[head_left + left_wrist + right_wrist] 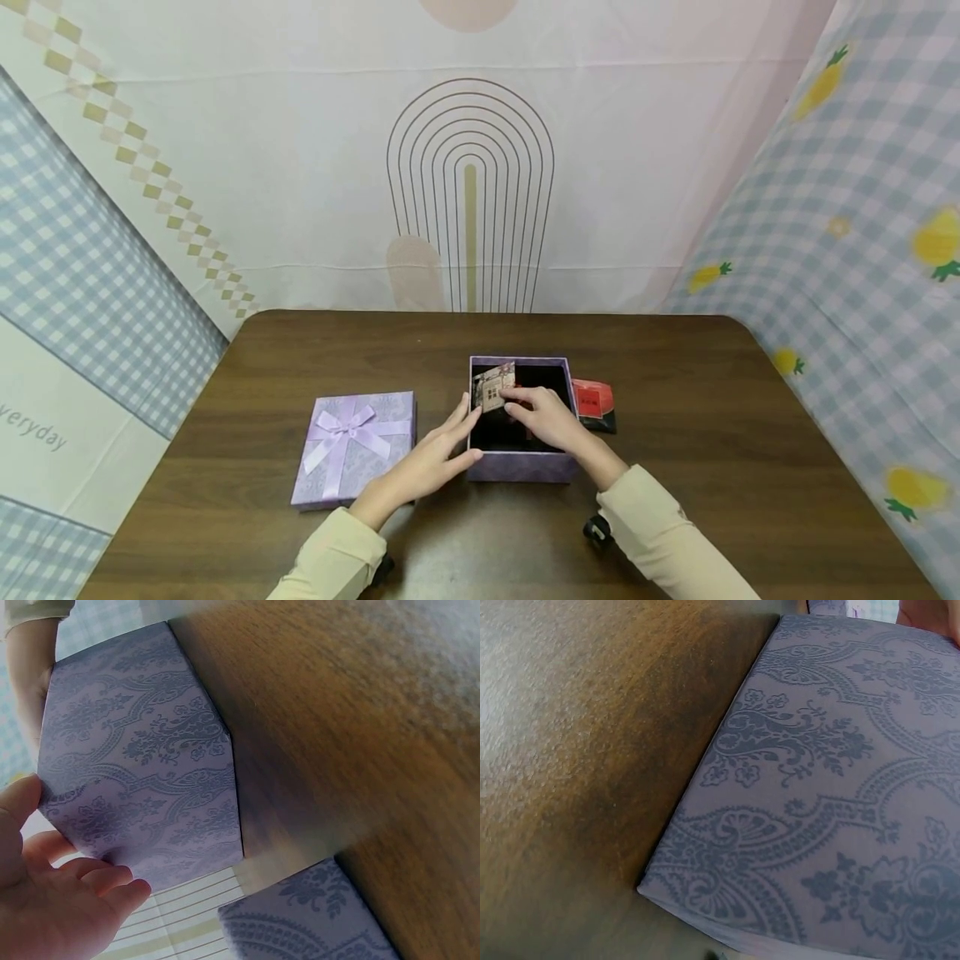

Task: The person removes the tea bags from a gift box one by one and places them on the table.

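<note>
A lavender gift box [519,467] with a dark interior stands uncovered on the table, its sides covered in grey floral scrolls. My right hand [551,417] reaches into it and pinches the edge of a small flat beige-and-brown printed packet [491,392], which lies tilted at the box's left inner side. Along the left wall, my left hand [431,458] rests with extended fingers at the rim, its thumb by the front left corner. In the left wrist view, the left fingers [105,877] lie against the patterned side. The right wrist view shows mostly the box's outer wall [817,772].
Left of the box lies its lavender lid [322,442] with a ribbon bow. A red-and-black packet [592,406] lies against the box's right side. Behind the brown wooden table [697,467] hangs a printed cloth [300,183].
</note>
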A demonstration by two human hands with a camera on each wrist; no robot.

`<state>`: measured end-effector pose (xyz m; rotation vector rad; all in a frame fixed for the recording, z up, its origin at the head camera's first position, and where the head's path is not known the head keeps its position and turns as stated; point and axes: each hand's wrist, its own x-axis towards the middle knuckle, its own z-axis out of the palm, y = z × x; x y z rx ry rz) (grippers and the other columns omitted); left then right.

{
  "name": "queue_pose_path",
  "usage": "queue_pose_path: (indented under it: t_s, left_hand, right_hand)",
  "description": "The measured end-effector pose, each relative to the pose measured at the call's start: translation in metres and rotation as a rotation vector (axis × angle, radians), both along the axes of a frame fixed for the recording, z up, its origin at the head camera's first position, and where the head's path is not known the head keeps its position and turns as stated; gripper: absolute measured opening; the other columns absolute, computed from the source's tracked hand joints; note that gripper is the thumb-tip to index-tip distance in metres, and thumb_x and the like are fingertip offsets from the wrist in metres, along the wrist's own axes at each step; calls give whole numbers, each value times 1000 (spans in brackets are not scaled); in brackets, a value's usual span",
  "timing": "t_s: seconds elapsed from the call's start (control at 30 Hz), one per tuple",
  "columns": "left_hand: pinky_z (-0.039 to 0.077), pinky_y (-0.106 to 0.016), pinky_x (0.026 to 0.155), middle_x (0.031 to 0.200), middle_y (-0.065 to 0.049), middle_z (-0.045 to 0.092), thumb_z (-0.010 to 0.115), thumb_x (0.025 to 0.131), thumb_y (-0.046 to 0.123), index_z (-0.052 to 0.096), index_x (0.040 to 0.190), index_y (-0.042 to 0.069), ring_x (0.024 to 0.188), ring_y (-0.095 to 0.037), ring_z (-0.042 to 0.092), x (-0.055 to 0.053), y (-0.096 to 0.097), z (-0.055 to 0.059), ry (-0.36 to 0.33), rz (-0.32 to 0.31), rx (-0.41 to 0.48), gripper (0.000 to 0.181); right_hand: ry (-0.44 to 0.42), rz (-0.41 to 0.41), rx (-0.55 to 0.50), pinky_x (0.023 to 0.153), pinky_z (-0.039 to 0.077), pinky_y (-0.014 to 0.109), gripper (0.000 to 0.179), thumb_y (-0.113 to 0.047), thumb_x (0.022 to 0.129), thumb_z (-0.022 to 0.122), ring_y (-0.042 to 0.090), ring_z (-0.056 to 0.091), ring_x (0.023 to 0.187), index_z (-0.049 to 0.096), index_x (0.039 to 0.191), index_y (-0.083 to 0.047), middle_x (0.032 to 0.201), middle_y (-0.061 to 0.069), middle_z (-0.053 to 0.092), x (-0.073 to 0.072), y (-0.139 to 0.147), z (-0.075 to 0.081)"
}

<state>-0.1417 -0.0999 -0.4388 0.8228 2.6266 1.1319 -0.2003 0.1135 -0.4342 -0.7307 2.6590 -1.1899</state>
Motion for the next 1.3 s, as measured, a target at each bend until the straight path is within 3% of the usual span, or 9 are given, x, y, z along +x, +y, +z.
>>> queue_pose_path:
  t_s: [0.07,0.2,0.33,0.5,0.73,0.93,1.03,1.2,1.3]
  left_hand:
    - [27,-48,104,150,-20,4,50,94,28,26,142,-2,133,-33,23,0,0,0,1,-2,0,61]
    - [27,-48,104,149,-21,4,50,94,27,26,142,-2,133,-33,23,0,0,1,-1,-5,4,61]
    - [26,-49,104,149,-21,4,50,94,27,26,142,-1,133,-34,23,0,0,1,-4,-5,7,61]
    - [26,-50,104,149,-24,6,51,94,26,26,142,-1,133,-35,23,0,0,1,7,-4,9,61]
    - [26,-49,104,149,-22,5,51,94,25,25,142,-1,133,-35,23,0,1,0,3,2,5,61]
    - [26,-49,104,149,-23,6,51,94,25,26,142,-3,133,-34,23,0,1,0,14,2,3,61]
    - [26,-49,104,149,-23,6,51,94,25,26,142,-3,133,-34,24,0,1,0,14,2,-1,61]
    - [27,-49,104,149,-24,7,51,94,25,26,141,-3,132,-35,25,0,1,0,18,0,-1,61]
    - [27,-49,104,149,-22,6,51,94,26,26,142,-2,132,-35,25,1,1,0,14,-2,1,61]
  right_hand:
    - [28,-38,-12,79,47,35,31,-8,89,56,16,58,73,60,118,1,116,17,61,1,0,2]
    - [46,-98,-46,89,44,43,30,-4,86,58,23,56,105,62,115,1,118,16,60,3,2,4]
    - [61,-128,-76,93,42,46,31,-2,85,58,29,52,114,62,115,1,118,16,60,5,5,7]
    - [59,-164,-101,89,44,46,35,-1,85,58,31,51,115,58,121,0,124,18,56,8,12,11]
    - [71,-213,-141,74,44,31,40,1,85,58,24,53,107,55,125,-1,129,18,52,12,25,17]
    - [69,-226,-219,60,39,22,41,4,84,58,15,47,71,56,124,-2,125,17,55,14,40,17]
    - [65,-238,-258,58,39,21,40,6,83,57,11,44,68,56,123,0,123,18,57,16,47,18]
    - [113,-275,-289,65,41,17,34,11,82,55,7,48,78,57,117,9,115,24,59,31,53,38]
    - [123,-291,-336,70,43,13,31,9,84,55,1,51,86,59,115,9,114,23,60,33,61,34]
